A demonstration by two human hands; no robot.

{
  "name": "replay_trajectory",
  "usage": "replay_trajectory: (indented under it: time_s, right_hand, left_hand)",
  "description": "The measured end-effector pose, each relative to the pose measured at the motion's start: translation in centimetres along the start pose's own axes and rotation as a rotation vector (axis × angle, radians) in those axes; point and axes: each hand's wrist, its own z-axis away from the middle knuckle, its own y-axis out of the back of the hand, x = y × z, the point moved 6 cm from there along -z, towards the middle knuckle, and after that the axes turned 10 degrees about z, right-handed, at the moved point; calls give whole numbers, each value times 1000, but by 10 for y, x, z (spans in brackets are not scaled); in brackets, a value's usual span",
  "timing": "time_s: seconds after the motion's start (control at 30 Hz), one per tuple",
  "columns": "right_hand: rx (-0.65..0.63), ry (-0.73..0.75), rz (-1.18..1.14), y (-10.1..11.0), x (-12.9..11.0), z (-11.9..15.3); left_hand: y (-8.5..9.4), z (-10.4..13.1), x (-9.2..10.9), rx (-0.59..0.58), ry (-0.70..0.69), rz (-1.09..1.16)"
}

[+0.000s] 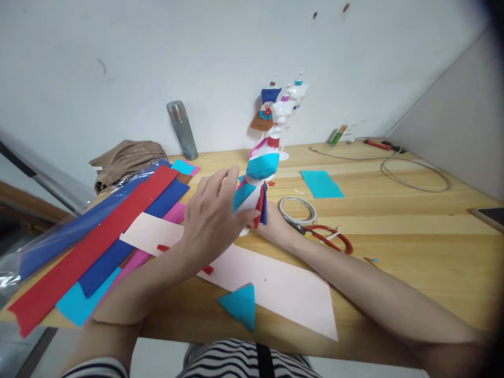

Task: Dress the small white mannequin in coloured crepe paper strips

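Wooden table (378,205) against white wall (134,58); hands (212,215) above.

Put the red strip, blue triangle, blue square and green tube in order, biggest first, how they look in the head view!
1. Red strip
2. Blue triangle and blue square: too alike to rank
3. Green tube

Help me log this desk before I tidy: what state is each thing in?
Dress form: held, fabric-wrapped
Rear dress forms: standing, one clothed
Flask: standing, capped
Brown cloth: bunched
Turquoise sheet: flat
Pale pink strip: flat, partly covered
Red-handled tool: lying, open or shut unclear
Left hand: around the dress form
Right hand: partly hidden
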Motion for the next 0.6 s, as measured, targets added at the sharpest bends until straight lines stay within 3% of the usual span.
replay_trajectory:
  time_s: [0.2, 0.37, 0.6]
  right_hand:
    - [-35, -18, -43, -5, 4, 1]
    - [-68, 9, -83, -7, 3, 1]
    - [-110, 3, -80, -8, -3, 1]
  left_hand:
    - [-16, -10, -16, -161, 126, 212]
    - [-12, -13, -9, -307, 77, 414]
    - [-18, -9, -18, -183, 174, 411]
